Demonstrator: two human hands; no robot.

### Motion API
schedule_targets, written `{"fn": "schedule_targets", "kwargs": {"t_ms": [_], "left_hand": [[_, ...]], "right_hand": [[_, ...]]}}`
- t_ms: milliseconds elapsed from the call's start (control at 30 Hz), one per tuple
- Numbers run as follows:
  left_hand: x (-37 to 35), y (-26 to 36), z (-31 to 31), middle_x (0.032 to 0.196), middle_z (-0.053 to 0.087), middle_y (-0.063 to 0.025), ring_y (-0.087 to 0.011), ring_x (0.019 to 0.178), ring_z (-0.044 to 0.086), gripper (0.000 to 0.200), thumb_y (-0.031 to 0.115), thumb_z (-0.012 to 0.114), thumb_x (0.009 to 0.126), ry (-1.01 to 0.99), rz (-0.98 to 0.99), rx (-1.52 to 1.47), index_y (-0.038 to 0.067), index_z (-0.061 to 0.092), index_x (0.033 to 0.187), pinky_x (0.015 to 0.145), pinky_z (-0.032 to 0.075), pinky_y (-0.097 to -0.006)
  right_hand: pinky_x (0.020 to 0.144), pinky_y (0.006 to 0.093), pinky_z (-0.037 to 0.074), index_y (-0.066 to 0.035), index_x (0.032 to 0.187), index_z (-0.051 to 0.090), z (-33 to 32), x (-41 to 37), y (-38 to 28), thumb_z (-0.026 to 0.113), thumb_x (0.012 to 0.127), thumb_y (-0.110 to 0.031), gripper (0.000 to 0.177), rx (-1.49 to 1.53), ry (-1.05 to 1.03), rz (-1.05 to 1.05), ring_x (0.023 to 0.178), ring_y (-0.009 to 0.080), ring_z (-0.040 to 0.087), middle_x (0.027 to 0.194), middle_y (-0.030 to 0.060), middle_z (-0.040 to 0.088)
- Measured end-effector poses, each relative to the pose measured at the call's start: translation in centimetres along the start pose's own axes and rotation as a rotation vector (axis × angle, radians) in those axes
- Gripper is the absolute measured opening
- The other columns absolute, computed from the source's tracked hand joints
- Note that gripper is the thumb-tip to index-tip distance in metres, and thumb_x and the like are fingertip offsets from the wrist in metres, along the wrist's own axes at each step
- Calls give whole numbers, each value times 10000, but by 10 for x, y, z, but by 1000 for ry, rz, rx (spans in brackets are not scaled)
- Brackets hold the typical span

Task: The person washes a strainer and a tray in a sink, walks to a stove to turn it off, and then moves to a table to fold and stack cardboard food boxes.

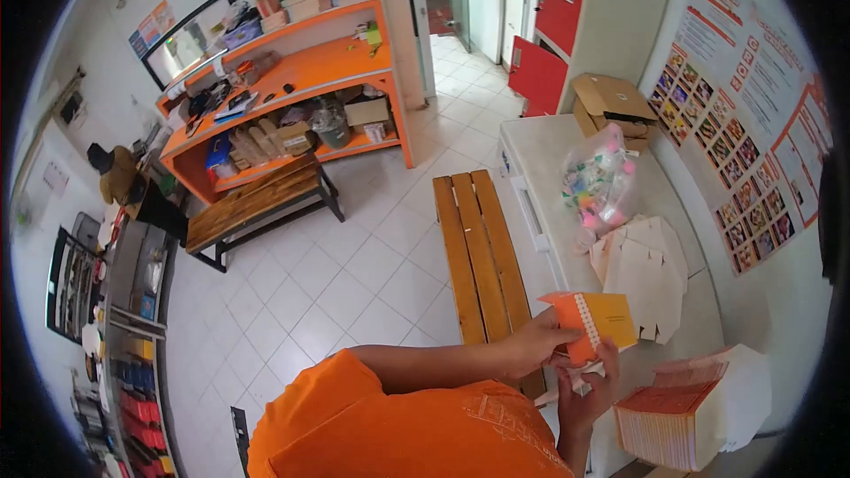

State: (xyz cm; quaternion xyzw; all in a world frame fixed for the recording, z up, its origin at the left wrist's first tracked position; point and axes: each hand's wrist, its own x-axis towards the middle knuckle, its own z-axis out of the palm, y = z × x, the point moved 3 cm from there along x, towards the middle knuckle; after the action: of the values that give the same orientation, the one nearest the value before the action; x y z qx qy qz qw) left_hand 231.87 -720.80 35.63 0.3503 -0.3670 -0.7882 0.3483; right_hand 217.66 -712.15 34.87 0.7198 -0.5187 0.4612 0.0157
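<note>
My left hand (537,342) grips an orange and yellow paper box (611,319) by its near left side, thumb on the orange panel. My right hand (589,387) is at the lower edge of the same box, with fingers bent around a white flap. The box is raised above the white counter (540,146). Just to the right of my hands stands a tight row of flat orange-edged cartons (664,420). Beyond the box lies a pile of white unfolded cartons (651,270).
On the counter are a clear bag of colourful items (598,181) and a brown cardboard box (613,106). A slatted wooden bench (474,252) runs beside it. Another bench (257,212) stands before an orange shelf desk (305,75). Another person (133,186) stands far left.
</note>
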Motion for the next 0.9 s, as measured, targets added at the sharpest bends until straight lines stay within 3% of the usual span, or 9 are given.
{"fn": "schedule_targets", "kwargs": {"t_ms": [100, 167, 300, 500, 533, 633, 700, 767, 900], "left_hand": [[9, -8, -6, 1155, 662, -84, -144, 999, 648, 335, 191, 597, 1007, -172, -7, -416, 11, 542, 1284, 839, 568, -311], [8, -9, -15, 1029, 691, -75, -119, 928, 646, 215, 184, 614, 999, -28, 286, 378, 12, 634, 1125, 821, 570, -307], [3, 3, -25, 918, 700, -53, -99, 853, 639, 191, 187, 608, 1007, 63, 521, 273, 17, 695, 1011, 806, 570, -298], [-18, -18, -1, 872, 680, -24, -80, 797, 622, 256, 204, 558, 1037, 33, 282, -171, -6, 678, 953, 733, 565, -295], [-5, -33, -18, 861, 695, -65, -112, 747, 632, 225, 188, 618, 986, -21, 452, 245, -18, 676, 918, 667, 537, -325], [-4, -15, -27, 954, 720, -101, -193, 910, 688, 142, 56, 635, 898, -176, 163, 599, -19, 681, 1010, 805, 535, -325], [-3, -14, -37, 929, 714, -144, -255, 848, 687, 172, 16, 643, 831, -365, 309, 897, -27, 683, 992, 771, 528, -347], [-17, -14, -36, 818, 675, -171, -331, 704, 633, 200, 165, 685, 857, -540, 413, 1197, -33, 653, 850, 638, 475, -389], [-16, -25, -40, 775, 644, -177, -332, 728, 643, 337, 125, 672, 887, -352, 167, 785, 34, 528, 1177, 658, 476, -411]], "right_hand": [[1078, 537, 407, -73, 992, 475, 2, 17, -9, 743, 906, -247, 332, 198, 121, 23, 1301, 423, 498, 1351, 209, 510], [1077, 510, 417, -46, 989, 555, 3, 30, -10, 748, 901, -227, 280, 237, 242, 184, 1279, 410, 516, 1341, 221, 520], [1016, 505, 457, -41, 851, 665, 1, 45, -13, 777, 802, -74, 127, -13, -116, -104, 1217, 398, 546, 1247, 140, 615], [945, 492, 473, -32, 916, 602, 17, 42, -13, 727, 842, -110, 166, 100, -49, 160, 1178, 386, 549, 1095, 119, 560], [999, 499, 428, -39, 977, 591, 17, 36, -10, 707, 875, -142, 186, 99, -70, 223, 1225, 405, 513, 1163, 156, 541], [1070, 514, 355, -43, 1096, 562, 6, 42, -20, 651, 936, -222, 256, 24, -104, 203, 1293, 427, 451, 1262, 208, 516], [1087, 522, 327, -39, 1154, 545, -9, 48, -26, 615, 964, -271, 308, -48, -124, 110, 1312, 429, 425, 1293, 224, 511], [1090, 529, 315, -31, 1188, 554, -18, 42, -13, 557, 991, -317, 347, -96, -476, 56, 1327, 421, 403, 1367, 251, 477], [1071, 502, 366, -19, 1056, 554, -34, 21, 11, 566, 953, -196, 205, 180, -337, 461, 1082, 392, 561, 1153, 217, 582]]}}
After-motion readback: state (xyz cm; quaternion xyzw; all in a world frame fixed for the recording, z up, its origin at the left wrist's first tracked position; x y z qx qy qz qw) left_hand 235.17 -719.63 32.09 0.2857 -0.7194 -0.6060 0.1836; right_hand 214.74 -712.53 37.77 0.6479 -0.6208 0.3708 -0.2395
